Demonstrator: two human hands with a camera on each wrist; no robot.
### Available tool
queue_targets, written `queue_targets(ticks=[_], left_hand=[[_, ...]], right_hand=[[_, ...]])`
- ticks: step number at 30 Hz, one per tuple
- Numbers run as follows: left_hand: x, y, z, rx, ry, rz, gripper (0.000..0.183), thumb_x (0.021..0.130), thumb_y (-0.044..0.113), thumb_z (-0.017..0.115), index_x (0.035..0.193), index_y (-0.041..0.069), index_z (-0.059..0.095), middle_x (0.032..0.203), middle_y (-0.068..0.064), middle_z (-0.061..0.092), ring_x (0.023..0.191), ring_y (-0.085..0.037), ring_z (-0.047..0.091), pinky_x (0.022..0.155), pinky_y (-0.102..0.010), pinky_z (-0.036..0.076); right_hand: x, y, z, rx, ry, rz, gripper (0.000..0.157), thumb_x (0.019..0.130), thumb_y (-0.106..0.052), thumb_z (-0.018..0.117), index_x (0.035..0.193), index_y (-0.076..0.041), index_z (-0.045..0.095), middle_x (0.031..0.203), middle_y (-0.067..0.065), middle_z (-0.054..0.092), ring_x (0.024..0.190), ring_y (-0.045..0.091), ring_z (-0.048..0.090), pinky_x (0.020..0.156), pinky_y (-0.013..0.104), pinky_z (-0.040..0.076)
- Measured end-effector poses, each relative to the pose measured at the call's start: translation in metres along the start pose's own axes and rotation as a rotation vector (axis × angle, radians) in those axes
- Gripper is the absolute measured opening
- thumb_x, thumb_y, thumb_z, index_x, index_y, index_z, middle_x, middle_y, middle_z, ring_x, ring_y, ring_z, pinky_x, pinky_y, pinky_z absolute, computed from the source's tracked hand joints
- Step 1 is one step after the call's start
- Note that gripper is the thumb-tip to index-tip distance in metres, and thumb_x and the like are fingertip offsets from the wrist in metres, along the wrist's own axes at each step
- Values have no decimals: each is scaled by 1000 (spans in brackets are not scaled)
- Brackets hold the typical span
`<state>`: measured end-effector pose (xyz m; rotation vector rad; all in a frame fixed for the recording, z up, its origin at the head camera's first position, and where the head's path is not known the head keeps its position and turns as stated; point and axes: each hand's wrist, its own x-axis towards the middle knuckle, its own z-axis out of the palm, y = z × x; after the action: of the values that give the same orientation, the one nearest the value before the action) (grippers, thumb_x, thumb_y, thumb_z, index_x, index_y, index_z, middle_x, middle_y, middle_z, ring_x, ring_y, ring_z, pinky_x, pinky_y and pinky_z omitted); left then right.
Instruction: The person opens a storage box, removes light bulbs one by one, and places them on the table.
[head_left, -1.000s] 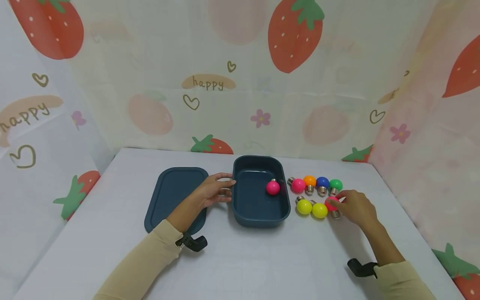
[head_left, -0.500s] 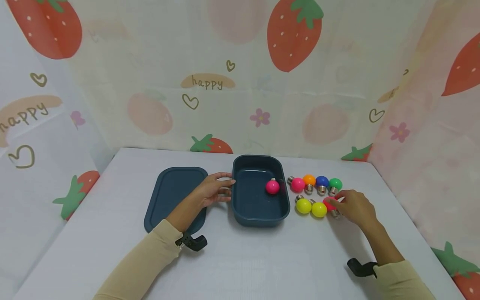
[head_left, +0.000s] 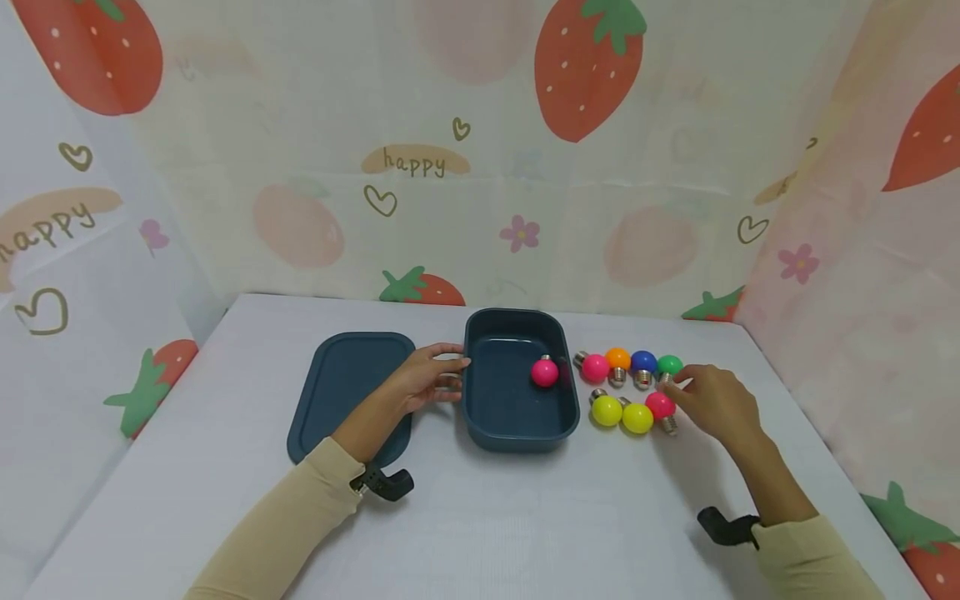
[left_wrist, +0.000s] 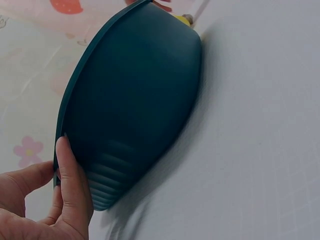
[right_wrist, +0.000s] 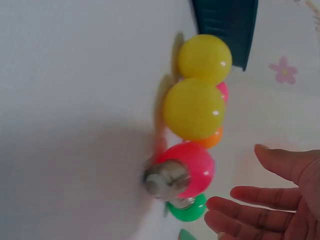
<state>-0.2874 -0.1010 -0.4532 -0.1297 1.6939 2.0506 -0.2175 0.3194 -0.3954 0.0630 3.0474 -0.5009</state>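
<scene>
My left hand pinches the left rim of a dark blue box; in the left wrist view its thumb and fingers meet at the box's edge. Inside the box lies one pink light bulb. My right hand hovers by a green bulb, just right of a pinkish-red bulb. From the right wrist, its fingers look spread and hold nothing. Two yellow bulbs lie beside the pinkish-red one. Behind them are another pink bulb, an orange bulb and a blue bulb.
A dark blue lid lies flat left of the box, partly under the left forearm. All of this rests on a white table. Printed cloth with strawberries stands behind and on both sides.
The right hand has let go of the pinkish-red bulb and lifted slightly away toward the green one. That bulb now lies with its metal base toward me. The left hand keeps its place.
</scene>
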Motion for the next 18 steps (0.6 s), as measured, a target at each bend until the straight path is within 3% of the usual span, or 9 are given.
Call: queue_targets(ticks=[10,18], left_hand=[[-2,2,0,18,13,-2,48,99,13,68,143,6,51,83,-4,64,70,-14,64,61,-27,60],[-3,2,1,16,7,-4,48,99,13,67,144,7,51,83,-4,63,70,-14,63,61,-27,60]], right_hand=[[-2,-34,-14,-30,68,-136,48,93,-37,73,121,3,67,101,21,71,90,37,65,57,36,57],[-3,-62,-19,-17,70,-209,40,94,-31,73,119,1,69,98,16,73,85,31,67,62,38,59]])
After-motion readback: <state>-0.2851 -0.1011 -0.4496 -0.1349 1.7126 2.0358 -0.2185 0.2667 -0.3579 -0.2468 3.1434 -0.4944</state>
